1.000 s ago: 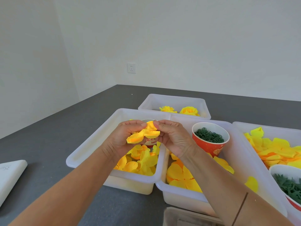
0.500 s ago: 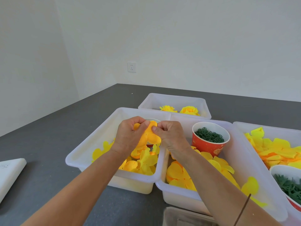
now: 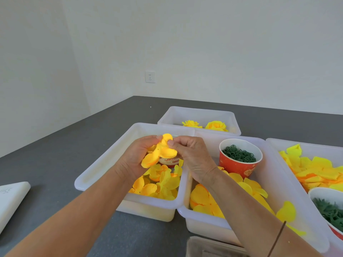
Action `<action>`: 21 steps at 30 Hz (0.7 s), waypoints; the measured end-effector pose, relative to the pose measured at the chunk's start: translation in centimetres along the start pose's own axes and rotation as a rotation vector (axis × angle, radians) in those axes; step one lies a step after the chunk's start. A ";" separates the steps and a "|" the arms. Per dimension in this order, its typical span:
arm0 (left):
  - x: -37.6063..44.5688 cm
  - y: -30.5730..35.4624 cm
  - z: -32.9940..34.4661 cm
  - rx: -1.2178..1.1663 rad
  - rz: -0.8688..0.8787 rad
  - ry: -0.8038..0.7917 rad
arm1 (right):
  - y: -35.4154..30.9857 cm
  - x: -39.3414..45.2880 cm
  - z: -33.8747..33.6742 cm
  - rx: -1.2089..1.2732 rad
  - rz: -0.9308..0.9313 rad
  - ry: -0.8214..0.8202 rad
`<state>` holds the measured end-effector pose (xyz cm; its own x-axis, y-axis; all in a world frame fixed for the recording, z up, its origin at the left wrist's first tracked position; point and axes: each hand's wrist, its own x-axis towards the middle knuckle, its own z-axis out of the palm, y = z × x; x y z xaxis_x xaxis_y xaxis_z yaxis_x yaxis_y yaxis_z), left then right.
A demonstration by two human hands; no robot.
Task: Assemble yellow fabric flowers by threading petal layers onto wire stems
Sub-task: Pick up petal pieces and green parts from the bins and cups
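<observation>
Hands are meeting above the left white bin (image 3: 96, 175) on the grey tabletop (image 3: 55, 149): the left hand (image 3: 136, 160) is cupping and gripping a yellow petal cluster (image 3: 160, 152) from below, while the right hand (image 3: 193, 156) is pinching its upper edge between thumb and fingertips. Loose petals (image 3: 163, 184) are lying in the bin beneath. A red cup (image 3: 239, 161) of green rings is standing in the neighbouring bin, to the right.

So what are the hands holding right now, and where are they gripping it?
A layered yellow fabric petal piece: left hand grips its left side, right hand pinches its upper right edge.
</observation>
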<state>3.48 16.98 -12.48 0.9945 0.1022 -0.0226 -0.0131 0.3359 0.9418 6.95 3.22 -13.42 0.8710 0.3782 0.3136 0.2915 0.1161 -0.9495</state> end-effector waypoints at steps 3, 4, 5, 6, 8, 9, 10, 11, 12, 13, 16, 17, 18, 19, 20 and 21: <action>-0.1 -0.6 0.3 0.277 0.213 0.060 | 0.2 0.4 -0.1 0.001 0.085 0.134; -0.2 -0.8 0.4 0.369 0.280 0.071 | 0.2 0.4 -0.2 -0.032 0.070 0.154; -0.2 -0.9 0.3 0.429 0.332 0.080 | 0.3 0.4 -0.3 -0.059 0.049 0.164; -0.1 -1.0 0.3 0.467 0.363 0.089 | 0.3 0.4 -0.4 -0.076 0.034 0.167; -0.1 -1.0 0.2 0.486 0.361 0.096 | 0.3 0.4 -0.7 -0.119 0.015 0.148; -0.1 -0.9 0.2 0.435 0.315 0.085 | 0.2 0.4 -0.8 -0.141 0.010 0.124; -0.1 -0.7 0.2 0.341 0.245 0.062 | 0.2 0.5 -0.8 -0.137 0.009 0.096; 0.0 -0.6 0.2 0.232 0.170 0.035 | 0.1 0.5 -0.7 -0.095 0.021 0.069; 0.0 -0.4 0.1 0.138 0.108 0.009 | 0.1 0.5 -0.6 -0.027 0.049 0.044; 0.1 -0.2 0.0 0.079 0.067 -0.014 | 0.1 0.6 -0.5 0.054 0.080 0.014; 0.2 -0.1 -0.3 0.010 0.034 -0.076 | 0.1 0.8 -0.5 0.283 0.147 -0.092; 0.2 -0.2 -0.4 0.017 0.047 -0.082 | 0.0 0.7 -0.6 0.302 0.149 -0.097; 0.1 -0.3 -0.4 0.057 0.067 -0.084 | -0.1 0.7 -0.7 0.262 0.133 -0.079; 0.1 -0.4 -0.4 0.141 0.092 -0.080 | -0.1 0.6 -0.9 0.148 0.091 -0.039; 0.0 -0.6 -0.5 0.264 0.123 -0.070 | 0.1 0.6 -1.2 -0.021 0.020 0.005; 0.0 -0.9 -0.6 0.400 0.161 -0.054 | 0.2 0.6 -1.4 -0.210 -0.066 0.033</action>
<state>3.44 17.26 -13.53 0.9873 0.0706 0.1426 -0.1377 -0.0703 0.9880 8.06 2.19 -13.45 0.8587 0.3457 0.3784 0.4213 -0.0555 -0.9052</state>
